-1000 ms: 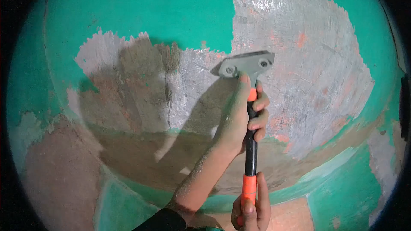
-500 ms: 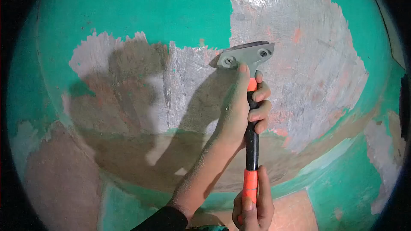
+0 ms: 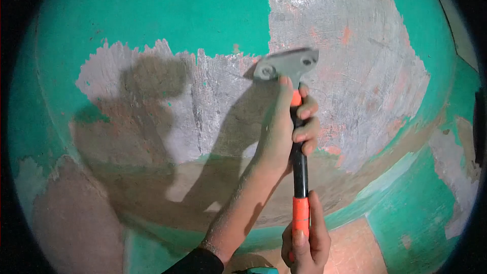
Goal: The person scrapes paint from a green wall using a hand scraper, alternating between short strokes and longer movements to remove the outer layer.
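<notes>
A long-handled scraper with a wide grey head (image 3: 286, 65) lies against the curved surface, its blade at the border between green paint (image 3: 177, 10) and bare grey patch (image 3: 355, 66). Around the upper part of its black and orange handle (image 3: 300, 172), my left hand (image 3: 291, 127) is closed, thumb pointing up near the head. Lower down, my right hand (image 3: 307, 243) grips the orange end of the handle. Pale dust covers my left hand and forearm.
Shadows of the arms and head fall on the left of the scraped area. Below the curved surface are a brownish band (image 3: 253, 213), green-painted parts and a lit orange-tan area (image 3: 355, 248). Another scraped patch (image 3: 449, 172) shows at the right.
The scraper's head and my left hand have shifted slightly left in view. My right hand and the handle's lower end have moved a little right. The surface appears slightly shifted left.
</notes>
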`<state>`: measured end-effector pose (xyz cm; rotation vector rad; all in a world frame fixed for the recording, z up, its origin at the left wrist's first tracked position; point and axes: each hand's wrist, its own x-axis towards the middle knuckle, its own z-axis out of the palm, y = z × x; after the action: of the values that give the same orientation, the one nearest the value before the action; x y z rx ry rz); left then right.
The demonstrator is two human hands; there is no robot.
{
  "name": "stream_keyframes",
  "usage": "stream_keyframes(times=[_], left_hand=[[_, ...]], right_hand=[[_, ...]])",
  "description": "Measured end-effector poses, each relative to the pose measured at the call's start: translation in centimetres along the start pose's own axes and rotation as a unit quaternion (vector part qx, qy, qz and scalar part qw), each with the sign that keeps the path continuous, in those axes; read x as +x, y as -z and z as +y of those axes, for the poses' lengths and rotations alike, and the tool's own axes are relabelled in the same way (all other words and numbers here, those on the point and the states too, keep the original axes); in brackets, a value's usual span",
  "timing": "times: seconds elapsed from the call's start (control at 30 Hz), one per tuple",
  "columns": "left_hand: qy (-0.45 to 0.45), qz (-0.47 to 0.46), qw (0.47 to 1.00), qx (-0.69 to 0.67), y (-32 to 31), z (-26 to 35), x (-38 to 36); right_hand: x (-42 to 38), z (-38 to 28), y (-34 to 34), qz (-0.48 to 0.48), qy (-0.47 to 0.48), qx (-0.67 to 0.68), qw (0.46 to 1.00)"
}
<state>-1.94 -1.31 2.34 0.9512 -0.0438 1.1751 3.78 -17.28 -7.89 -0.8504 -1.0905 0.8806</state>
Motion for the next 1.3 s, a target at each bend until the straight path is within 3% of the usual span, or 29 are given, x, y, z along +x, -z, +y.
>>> stream_keyframes(times=[0.13,0.47,0.53,0.73,0.93,1.07,1.3], left_hand=[[0.005,0.001,1.000,-0.003,-0.1,-0.1,0.1],[-0.008,0.006,1.000,0.019,0.1,-0.9,0.0],[-0.017,-0.001,1.000,0.013,-0.1,-0.7,0.2],[-0.028,0.000,0.999,0.017,0.1,-0.8,0.4],[-0.054,-0.015,0.998,0.007,-0.7,0.1,1.4],[-0.037,-0.001,0.999,0.029,0.0,-1.2,0.8],[-0.045,0.011,0.999,0.020,-0.6,-1.2,1.2]], right_hand=[[1.2,1.0,1.1,-0.078,0.160,-0.056,0.982],[1.0,1.1,2.6,-0.117,0.118,-0.022,0.986],[1.7,1.1,2.6,-0.125,0.167,-0.060,0.976],[0.5,-0.1,2.0,-0.052,0.002,0.009,0.999],[1.3,-0.9,1.8,-0.064,0.017,-0.020,0.998],[2.3,1.1,3.3,-0.140,0.170,-0.040,0.975],[2.7,0.0,4.0,-0.162,0.145,-0.041,0.975]])
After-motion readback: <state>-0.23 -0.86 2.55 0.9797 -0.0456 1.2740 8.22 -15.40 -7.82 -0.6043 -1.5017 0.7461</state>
